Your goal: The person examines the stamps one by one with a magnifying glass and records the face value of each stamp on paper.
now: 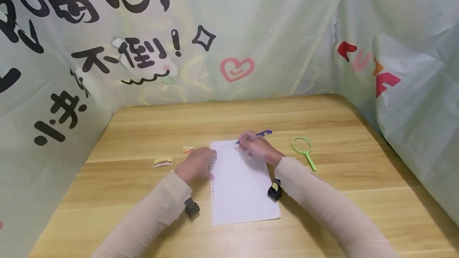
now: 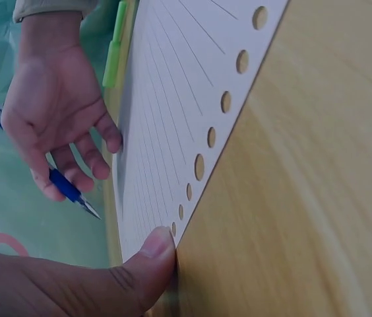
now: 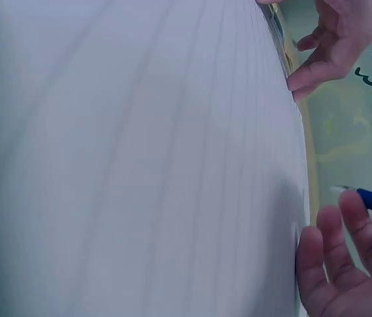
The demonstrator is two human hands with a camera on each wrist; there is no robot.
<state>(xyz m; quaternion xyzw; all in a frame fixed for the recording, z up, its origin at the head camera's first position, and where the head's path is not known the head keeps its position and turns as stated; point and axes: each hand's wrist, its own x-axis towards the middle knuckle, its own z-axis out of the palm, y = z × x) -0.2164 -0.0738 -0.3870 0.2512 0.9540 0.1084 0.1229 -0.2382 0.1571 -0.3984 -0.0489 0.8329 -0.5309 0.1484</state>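
A sheet of white lined paper (image 1: 240, 190) with punched holes along its left edge lies on the wooden table. My right hand (image 1: 259, 147) pinches a blue pen (image 1: 264, 133) above the upper part of the sheet. In the left wrist view the pen's bare tip (image 2: 93, 211) points at the paper, apart from it. On the punched edge rests my left hand (image 1: 196, 164); its thumb (image 2: 143, 267) presses the margin near the holes. The right wrist view shows the ruled lines close up, with both hands at the right side.
To the right of the sheet lies a green magnifying glass (image 1: 310, 161). Two small printed paper pieces, one at the left (image 1: 163, 162) and one (image 1: 188, 149) partly behind the left hand, lie on the table (image 1: 150, 130). A printed curtain (image 1: 279, 51) encloses the back and sides.
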